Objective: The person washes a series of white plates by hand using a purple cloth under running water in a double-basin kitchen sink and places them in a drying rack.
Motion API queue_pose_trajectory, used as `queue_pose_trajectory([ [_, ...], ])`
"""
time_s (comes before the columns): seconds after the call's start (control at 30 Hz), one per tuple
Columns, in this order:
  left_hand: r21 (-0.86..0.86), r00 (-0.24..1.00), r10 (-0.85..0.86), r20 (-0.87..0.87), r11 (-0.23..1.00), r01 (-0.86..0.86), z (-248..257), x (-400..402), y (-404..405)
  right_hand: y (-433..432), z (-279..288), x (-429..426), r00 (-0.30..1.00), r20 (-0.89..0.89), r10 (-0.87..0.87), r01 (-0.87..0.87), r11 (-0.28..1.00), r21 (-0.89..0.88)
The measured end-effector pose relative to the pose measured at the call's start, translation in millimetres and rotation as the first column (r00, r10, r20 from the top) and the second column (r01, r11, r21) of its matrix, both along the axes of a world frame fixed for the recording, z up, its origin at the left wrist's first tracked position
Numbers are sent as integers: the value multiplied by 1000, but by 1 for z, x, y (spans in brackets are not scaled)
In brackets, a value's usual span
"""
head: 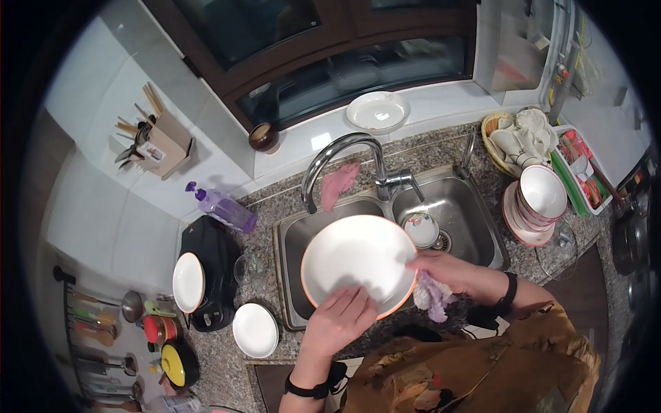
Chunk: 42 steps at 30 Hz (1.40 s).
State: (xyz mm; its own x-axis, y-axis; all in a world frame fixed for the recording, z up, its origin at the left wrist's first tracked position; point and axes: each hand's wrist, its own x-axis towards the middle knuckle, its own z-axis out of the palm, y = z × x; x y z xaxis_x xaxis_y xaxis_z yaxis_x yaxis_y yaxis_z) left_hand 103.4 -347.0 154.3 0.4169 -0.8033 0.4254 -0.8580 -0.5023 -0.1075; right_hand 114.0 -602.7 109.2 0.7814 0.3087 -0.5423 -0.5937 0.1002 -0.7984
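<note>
A large white dish [356,253] with an orange rim is held tilted over the left basin of the steel double sink [470,201]. My right hand [444,269] grips its right rim, and a lilac and white cloth [433,298] hangs beneath that hand. Over the near rim reach the fingers of my left hand [343,315], resting on the dish's inner face; its thumb is hidden. Behind the dish arches a chrome faucet [379,170]. A small patterned bowl [421,230] sits by the drain in the right basin.
Left of the sink are a white plate [255,330], an orange-rimmed dish [188,283] on a black appliance [214,232], a glass bowl [249,268] and a purple pump bottle [227,211]. Stacked bowls [542,193] and a glass lid [563,258] stand right. A pink cloth [338,183] lies behind.
</note>
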Motion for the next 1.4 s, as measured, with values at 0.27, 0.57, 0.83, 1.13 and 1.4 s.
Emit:
queue_pose_trajectory([
  [0.27,-219,950,310,-45,924,-312,24,-6,15,-35,44,20,804,383,-456,424,890,171],
  [0.57,-42,666,682,-302,688,-724,-27,-75,152,-113,110,187,405,675,-616,732,661,164],
  [0.83,292,261,924,-278,340,-894,-16,-144,196,-133,22,323,601,660,-451,777,522,-351],
  [1.13,457,143,966,-217,230,-859,-41,-203,201,-101,-33,372,709,554,-436,700,532,-476],
  [1.4,483,74,951,-301,219,-848,-21,-178,185,-133,-80,417,751,556,-355,641,594,-486],
])
